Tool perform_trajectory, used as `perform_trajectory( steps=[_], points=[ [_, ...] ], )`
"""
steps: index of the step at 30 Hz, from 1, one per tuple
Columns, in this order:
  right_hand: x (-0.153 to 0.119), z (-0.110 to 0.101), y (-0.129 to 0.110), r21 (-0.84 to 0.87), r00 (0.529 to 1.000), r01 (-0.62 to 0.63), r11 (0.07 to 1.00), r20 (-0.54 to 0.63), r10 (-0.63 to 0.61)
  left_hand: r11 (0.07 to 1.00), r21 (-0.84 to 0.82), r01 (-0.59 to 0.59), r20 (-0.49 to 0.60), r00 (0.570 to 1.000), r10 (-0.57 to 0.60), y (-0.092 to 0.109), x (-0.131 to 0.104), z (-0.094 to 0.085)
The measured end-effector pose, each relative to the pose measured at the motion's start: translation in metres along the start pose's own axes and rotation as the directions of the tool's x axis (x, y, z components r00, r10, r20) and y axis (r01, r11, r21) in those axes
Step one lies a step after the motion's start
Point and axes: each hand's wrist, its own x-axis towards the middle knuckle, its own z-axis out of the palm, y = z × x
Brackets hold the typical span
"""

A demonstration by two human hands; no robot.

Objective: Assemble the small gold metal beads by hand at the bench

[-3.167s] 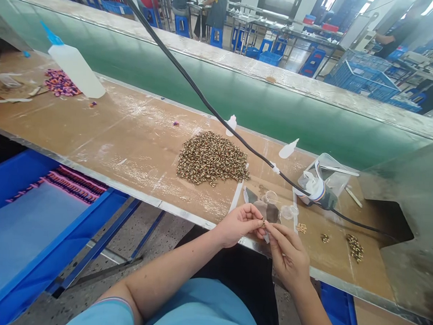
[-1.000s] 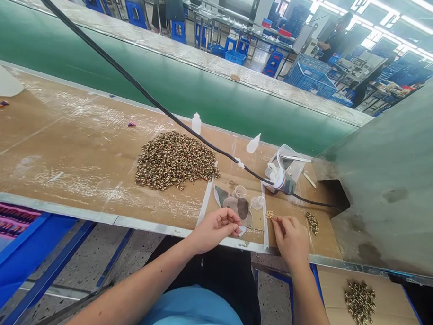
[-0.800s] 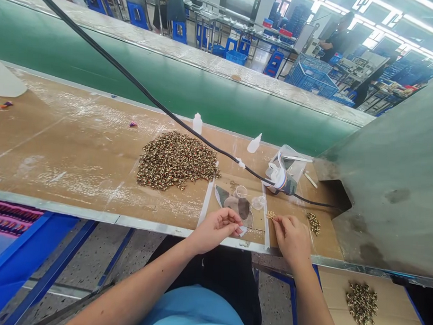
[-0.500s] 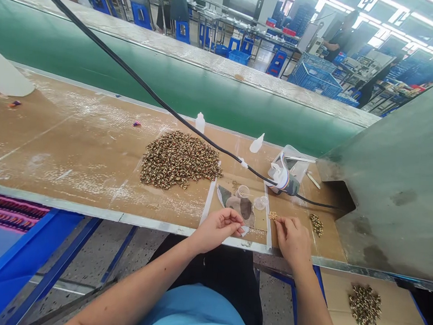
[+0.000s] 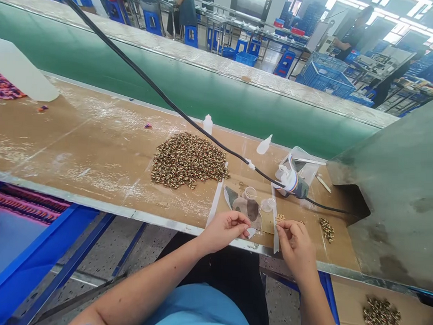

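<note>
My left hand (image 5: pixel 233 229) is closed in a pinch over the near edge of a camouflage-patterned cloth or pad (image 5: pixel 252 209). Whatever its fingertips hold is too small to make out. To its right, my right hand (image 5: pixel 296 239) has thumb and forefinger pressed together, just on the near side of a little heap of tiny tan pieces (image 5: pixel 280 218). What sits in that pinch cannot be made out either. Beyond the hands, a clear round dish (image 5: pixel 250 193) and a second clear cup (image 5: pixel 267 205) rest at the cloth.
A large heap of small gold-and-dark pieces (image 5: pixel 188 161) lies left of the cloth, a smaller pile (image 5: pixel 327 230) at right. Two white squeeze bottles (image 5: pixel 208 124) stand behind. A black cable (image 5: pixel 162 101) crosses overhead to a wrapped device (image 5: pixel 290 181). A metal housing (image 5: pixel 403 188) bounds the right.
The view has swung slightly left, so the scene sits further right. My right hand has drawn a little leftward from the tan pieces, toward my left hand, which keeps its pinch.
</note>
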Motion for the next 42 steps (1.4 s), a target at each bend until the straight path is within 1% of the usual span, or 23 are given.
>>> perform_trajectory(
  steps=[3,5,9,12,15,22,26,30,33,38,42],
  points=[
    [0.002,0.007,-0.026,0.099,0.998,0.051,0.994,0.033,-0.055,1.000,0.013,-0.012,-0.018,1.000,0.012,-0.001,0.001,0.002],
    [0.004,0.014,-0.038,0.140,0.995,0.067,0.988,0.061,-0.077,1.000,0.007,-0.022,-0.021,1.000,0.022,-0.002,0.001,0.003],
    [0.005,0.022,-0.050,0.143,0.992,0.099,0.985,0.061,-0.108,0.999,0.005,-0.043,-0.037,0.998,0.043,-0.004,0.000,0.002],
    [0.005,0.023,-0.051,0.094,0.989,0.146,0.985,0.010,-0.147,0.997,0.038,-0.074,-0.035,0.997,0.075,-0.005,-0.001,0.001],
    [0.003,0.024,-0.051,0.049,0.981,0.190,0.981,-0.050,-0.187,0.989,0.077,-0.129,-0.012,0.991,0.130,-0.007,-0.001,0.001],
    [-0.001,0.031,-0.050,0.117,0.980,0.181,0.976,-0.100,-0.170,0.960,0.158,-0.231,0.070,0.972,0.222,-0.004,0.000,-0.001],
    [0.000,0.033,-0.051,0.098,0.970,0.222,0.970,-0.128,-0.209,0.941,0.206,-0.267,0.104,0.963,0.250,-0.005,-0.001,-0.003],
    [0.000,0.034,-0.051,0.044,0.953,0.276,0.960,-0.138,-0.268,0.922,0.272,-0.276,0.116,0.960,0.254,-0.006,-0.001,-0.004],
    [0.001,0.036,-0.051,0.035,0.952,0.281,0.959,-0.140,-0.274,0.920,0.274,-0.281,0.126,0.959,0.255,-0.006,-0.001,-0.004],
    [0.001,0.039,-0.055,0.083,0.958,0.247,0.965,-0.169,-0.231,0.940,0.241,-0.242,0.105,0.969,0.223,-0.005,-0.001,-0.004],
    [0.000,0.041,-0.057,0.116,0.967,0.214,0.970,-0.166,-0.193,0.950,0.234,-0.207,0.097,0.977,0.189,-0.003,-0.002,-0.003]
  ],
)
